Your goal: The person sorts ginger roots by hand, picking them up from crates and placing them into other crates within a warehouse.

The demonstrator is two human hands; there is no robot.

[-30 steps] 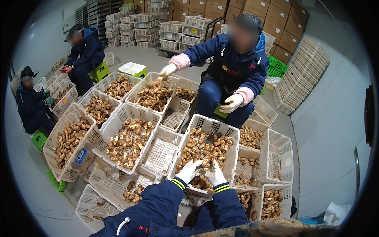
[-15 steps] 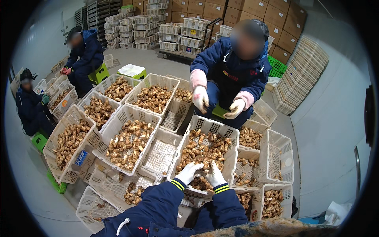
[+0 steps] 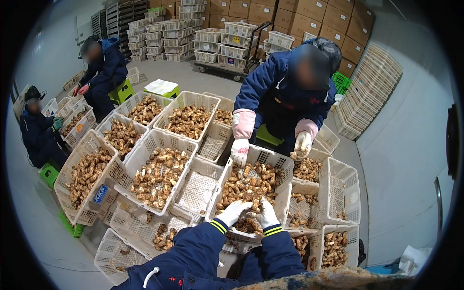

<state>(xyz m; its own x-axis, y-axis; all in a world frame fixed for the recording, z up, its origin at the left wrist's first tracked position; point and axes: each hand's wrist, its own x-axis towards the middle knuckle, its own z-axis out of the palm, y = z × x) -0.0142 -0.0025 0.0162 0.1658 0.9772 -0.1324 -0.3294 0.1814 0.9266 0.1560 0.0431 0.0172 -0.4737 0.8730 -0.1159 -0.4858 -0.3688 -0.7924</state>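
My left hand (image 3: 235, 213) and my right hand (image 3: 266, 214), both in white gloves, are over the near end of a white plastic crate (image 3: 213, 199) of brown mushrooms (image 3: 252, 182). Their fingers are bent toward each other around mushrooms; the exact grip is partly hidden against the pile. Across the crate, a co-worker (image 3: 290, 92) in a navy jacket leans in. That person's one gloved hand (image 3: 239, 152) reaches to the crate's far left corner, and the other gloved hand (image 3: 303, 145) holds a mushroom (image 3: 294, 155) above the far right side.
Mushroom crates (image 3: 126, 180) crowd the left, with an emptier crate (image 3: 196, 187) beside mine. On the right stand a nearly bare crate (image 3: 342, 191) and a mushroom-filled crate (image 3: 355, 246). Behind are a loaded cart (image 3: 226, 68), cartons (image 3: 309, 10), stacked crates (image 3: 369, 92) and two seated people.
The co-worker has leaned forward; one gloved hand has come down to my crate and the other has moved right with a mushroom. My hands have shifted only slightly.
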